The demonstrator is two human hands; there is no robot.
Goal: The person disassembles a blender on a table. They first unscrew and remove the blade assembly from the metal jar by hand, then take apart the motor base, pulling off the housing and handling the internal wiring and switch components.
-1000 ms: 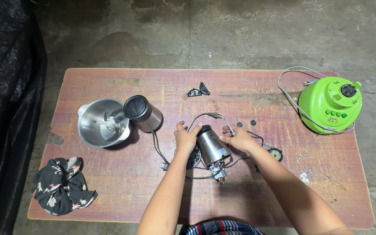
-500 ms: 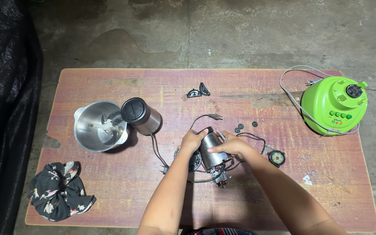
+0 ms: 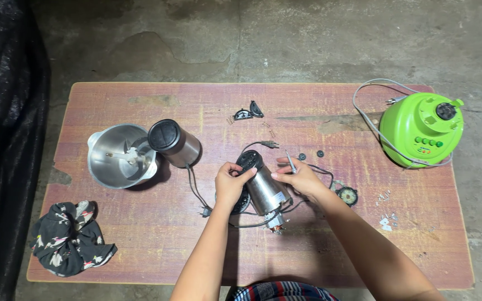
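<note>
Over worn reddish table, left hand grips silver motor cylinder by its black cap; right hand steadies its side, pinching thin tool.

shiny metal motor; worn wood table

At frame centre, the left hand and right hand grip a silver motor cylinder above the reddish bench; a green base sits upper right.

A bright green appliance base, a silver bowl, a black bird-patterned cloth, a reddish-brown table.
</note>
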